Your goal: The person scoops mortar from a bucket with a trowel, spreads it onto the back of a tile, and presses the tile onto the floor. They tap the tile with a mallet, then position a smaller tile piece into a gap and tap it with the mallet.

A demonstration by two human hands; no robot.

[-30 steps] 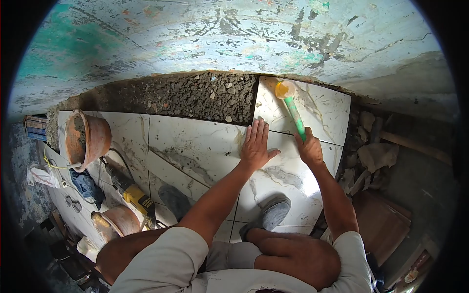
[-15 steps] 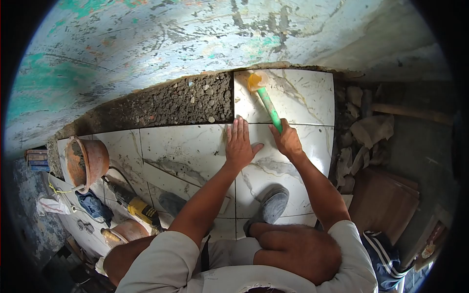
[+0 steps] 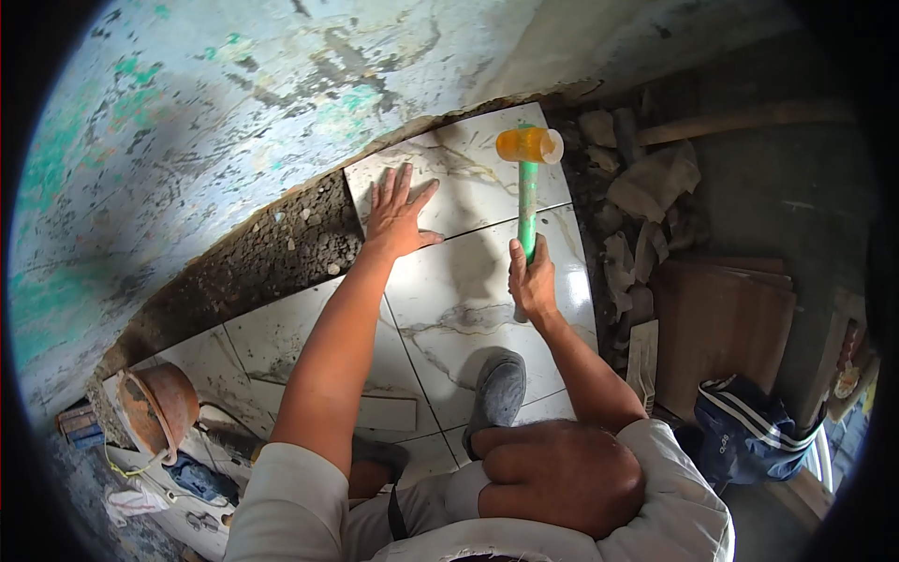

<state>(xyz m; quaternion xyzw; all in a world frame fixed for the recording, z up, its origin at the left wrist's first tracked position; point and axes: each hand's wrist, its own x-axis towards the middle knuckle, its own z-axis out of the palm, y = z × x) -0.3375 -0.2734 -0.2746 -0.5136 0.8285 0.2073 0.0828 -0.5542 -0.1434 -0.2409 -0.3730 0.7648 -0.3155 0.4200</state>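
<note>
1. Worn paint, pale blue with green patches, covers the wall (image 3: 234, 122) on the far side.
2. White tiles with grey veining make up the floor: a far tile (image 3: 468, 187) lies next to the wall, and a near tile (image 3: 431, 300) adjoins its near edge.
3. Left of the far tile, a strip of dark gravel (image 3: 300, 234) runs between the wall and the tiled floor.
4. The left hand (image 3: 398, 220) lies palm down on the left part of the far tile, fingers spread toward the far side, its grip released.
5. The right hand (image 3: 532, 281) is clenched around the green handle of a mallet (image 3: 528, 201), whose butt shows on the near side of the fist.
6. The mallet points to the far side, its orange head, pale on the right face, over the right part of the far tile; whether they touch cannot be told.
7. A grey shoe (image 3: 499, 389) has its toe over the near tile.
8. At the left sits a stained bucket (image 3: 183, 398), with a white cloth (image 3: 131, 504) on its near side.
9. At the right are broken rubble (image 3: 655, 183), brown boards (image 3: 721, 328) and, nearer, a dark blue bag (image 3: 749, 431) with white stripes.
</note>
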